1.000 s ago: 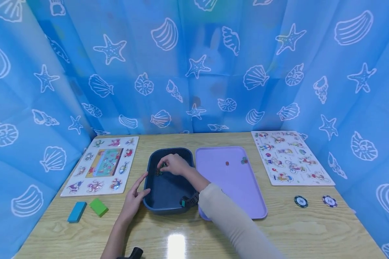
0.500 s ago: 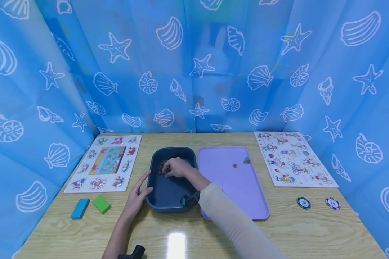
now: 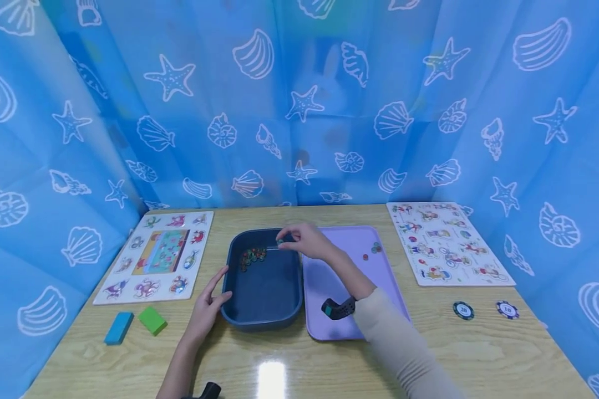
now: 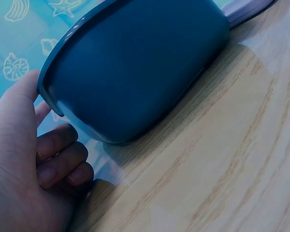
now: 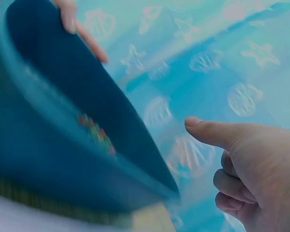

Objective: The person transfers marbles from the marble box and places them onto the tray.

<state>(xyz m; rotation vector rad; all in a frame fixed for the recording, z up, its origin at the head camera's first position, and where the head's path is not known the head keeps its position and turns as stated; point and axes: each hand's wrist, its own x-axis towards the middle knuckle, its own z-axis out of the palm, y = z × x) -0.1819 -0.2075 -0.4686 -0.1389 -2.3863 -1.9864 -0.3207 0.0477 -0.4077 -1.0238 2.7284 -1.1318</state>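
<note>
A deep dark blue bin [image 3: 264, 293] stands mid-table, with several small round red and green pieces [image 3: 252, 256] gathered in its far left part. My left hand [image 3: 207, 310] grips its left rim with thumb and index finger; the other fingers curl beneath the rim in the left wrist view. Over the bin's far right corner, my right hand [image 3: 306, 242] pinches a small dark green piece [image 3: 280, 241] between thumb and index finger. That piece is hidden in the right wrist view. A purple tray [image 3: 319, 288] beside the bin carries a red piece [image 3: 365, 257] and some green ones [image 3: 376, 247].
On the left lie a sea-animal puzzle board [image 3: 199, 221], a blue block [image 3: 118, 328] and a green block [image 3: 152, 320]. On the right are another picture board [image 3: 439, 244] and two poker chips [image 3: 463, 310]. A patterned blue curtain [image 3: 299, 138] hangs behind.
My right hand has risen from the pieces at the bin's left and moved right toward the tray side, a green piece in its fingers. My left hand stays on the rim.
</note>
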